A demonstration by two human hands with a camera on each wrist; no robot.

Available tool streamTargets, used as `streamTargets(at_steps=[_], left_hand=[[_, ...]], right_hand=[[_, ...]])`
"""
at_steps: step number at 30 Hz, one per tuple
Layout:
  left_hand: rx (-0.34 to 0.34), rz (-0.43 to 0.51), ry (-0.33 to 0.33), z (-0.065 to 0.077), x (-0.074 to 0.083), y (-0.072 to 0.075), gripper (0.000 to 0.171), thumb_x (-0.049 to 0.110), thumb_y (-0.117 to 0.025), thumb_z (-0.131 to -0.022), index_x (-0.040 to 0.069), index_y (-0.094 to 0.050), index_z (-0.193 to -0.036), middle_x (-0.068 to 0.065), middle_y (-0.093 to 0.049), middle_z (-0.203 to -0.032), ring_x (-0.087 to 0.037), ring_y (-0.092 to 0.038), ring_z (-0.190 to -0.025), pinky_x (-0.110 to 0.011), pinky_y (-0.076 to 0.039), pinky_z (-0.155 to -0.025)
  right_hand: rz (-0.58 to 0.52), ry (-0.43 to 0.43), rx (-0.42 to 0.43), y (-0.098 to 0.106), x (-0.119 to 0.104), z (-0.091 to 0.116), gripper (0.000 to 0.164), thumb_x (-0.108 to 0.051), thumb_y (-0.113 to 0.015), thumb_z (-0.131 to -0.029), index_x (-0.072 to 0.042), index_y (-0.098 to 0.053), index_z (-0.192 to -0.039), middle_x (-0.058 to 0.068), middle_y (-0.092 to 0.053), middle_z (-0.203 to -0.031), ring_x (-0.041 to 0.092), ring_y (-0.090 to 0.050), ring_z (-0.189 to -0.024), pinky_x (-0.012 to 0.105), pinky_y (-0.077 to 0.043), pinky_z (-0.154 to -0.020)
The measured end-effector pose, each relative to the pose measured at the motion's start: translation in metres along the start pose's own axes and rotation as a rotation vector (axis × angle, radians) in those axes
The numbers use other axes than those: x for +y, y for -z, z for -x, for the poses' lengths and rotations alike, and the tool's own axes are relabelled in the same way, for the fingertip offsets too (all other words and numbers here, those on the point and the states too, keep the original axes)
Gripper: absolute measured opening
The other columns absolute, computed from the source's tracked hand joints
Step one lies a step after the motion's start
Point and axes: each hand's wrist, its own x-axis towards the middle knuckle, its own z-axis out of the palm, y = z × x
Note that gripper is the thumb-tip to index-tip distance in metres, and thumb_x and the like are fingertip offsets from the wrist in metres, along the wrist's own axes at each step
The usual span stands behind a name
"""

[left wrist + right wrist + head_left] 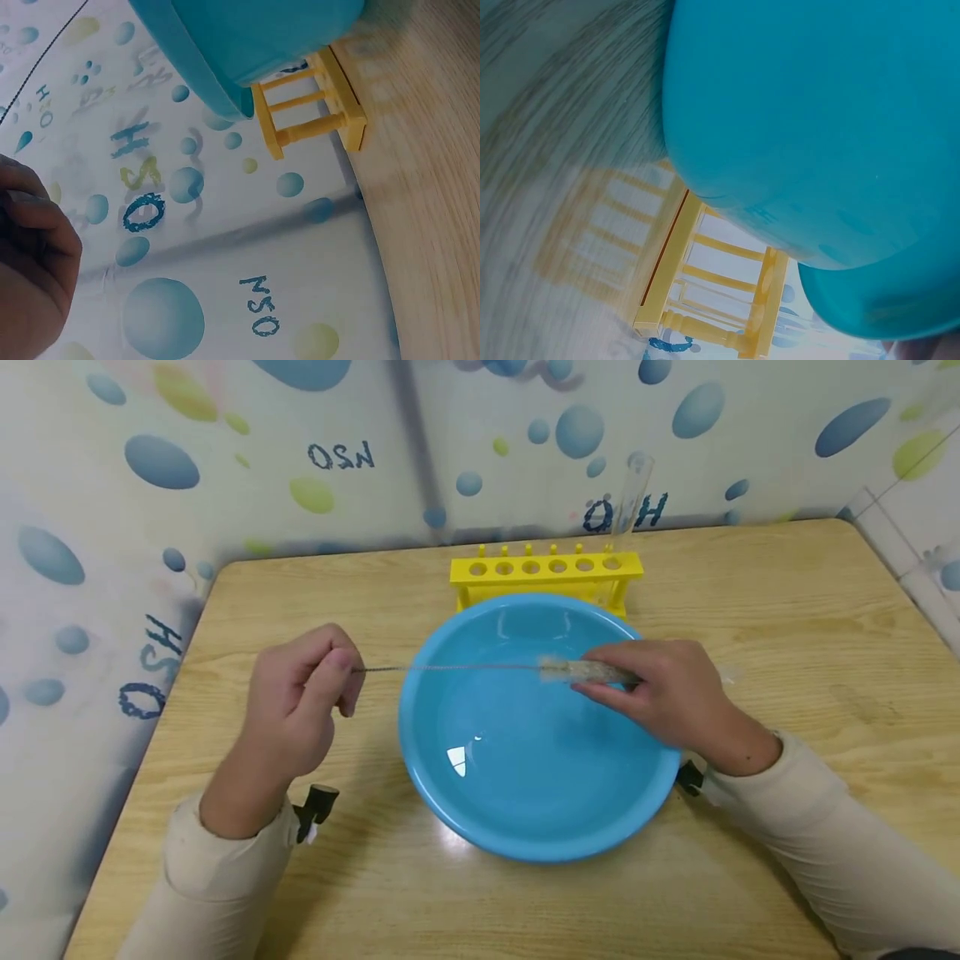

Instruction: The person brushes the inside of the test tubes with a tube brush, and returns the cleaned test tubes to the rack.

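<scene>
A test tube brush spans the space between both hands over a light blue basin (pixel 540 760). On the left, my left hand (pixel 300 702) pinches the end of its twisted wire handle (pixel 465 667) between thumb and curled fingers. My right hand (pixel 667 693) grips a clear test tube (pixel 592 672), held nearly level above the basin's right side. Bristles (pixel 553 669) fan out at the tube's mouth, and more are pressed inside it. Most of the tube is hidden by the right hand; a faint clear end shows beyond. The left wrist view catches the wire (pixel 45 54) above the curled fingers.
Behind the basin stands a yellow test tube rack (pixel 517 573), with another clear test tube (pixel 633 497) upright in its right end hole. The wooden table (pixel 772 602) meets a wall (pixel 405 443) printed with bubbles and letters. Water appears to reflect light inside the basin.
</scene>
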Motion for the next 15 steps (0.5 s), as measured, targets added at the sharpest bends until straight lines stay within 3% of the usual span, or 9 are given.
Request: streamTargets(at_steps=[3, 5, 10, 15], left_hand=[[0.001, 0.016, 0.042, 0.0002, 0.0004, 0.0012, 0.038, 0.012, -0.045, -0.102, 0.000, -0.048, -0.067, 0.001, -0.043, -0.053, -0.006, -0.041, -0.047, -0.020, -0.036, -0.045], [-0.004, 0.048, 0.109, 0.0003, 0.0014, 0.0017, 0.034, 0.006, -0.044, -0.100, 0.000, -0.049, -0.067, 0.000, -0.044, -0.053, -0.007, -0.043, -0.047, -0.021, -0.038, -0.046], [0.005, 0.267, 0.290, -0.0018, 0.0034, 0.0034, 0.033, -0.001, -0.042, -0.101, -0.003, -0.048, -0.068, -0.003, -0.045, -0.054, -0.013, -0.044, -0.046, -0.027, -0.038, -0.046], [-0.001, 0.373, 0.383, -0.0041, 0.0059, 0.0040, 0.035, 0.000, -0.040, -0.102, -0.004, -0.042, -0.067, -0.003, -0.041, -0.055, -0.016, -0.040, -0.045, -0.030, -0.036, -0.044]], right_hand=[[-0.001, -0.002, -0.002, -0.0005, 0.0009, 0.0006, 0.026, -0.024, -0.084, -0.082, -0.013, -0.078, -0.104, -0.001, -0.076, -0.085, 0.002, -0.053, -0.056, 0.021, -0.044, -0.051], [-0.002, -0.008, -0.009, -0.0010, 0.0011, 0.0011, 0.026, -0.025, -0.083, -0.082, -0.013, -0.078, -0.104, -0.002, -0.076, -0.085, 0.002, -0.053, -0.056, 0.021, -0.044, -0.052], [0.005, -0.008, -0.011, -0.0013, 0.0012, 0.0010, 0.026, -0.026, -0.084, -0.082, -0.014, -0.078, -0.104, -0.003, -0.075, -0.081, 0.002, -0.050, -0.055, 0.021, -0.042, -0.050], [0.018, 0.002, 0.002, -0.0009, 0.0008, 0.0000, 0.026, -0.027, -0.084, -0.082, -0.013, -0.079, -0.103, -0.003, -0.074, -0.078, 0.002, -0.050, -0.054, 0.021, -0.041, -0.049]])
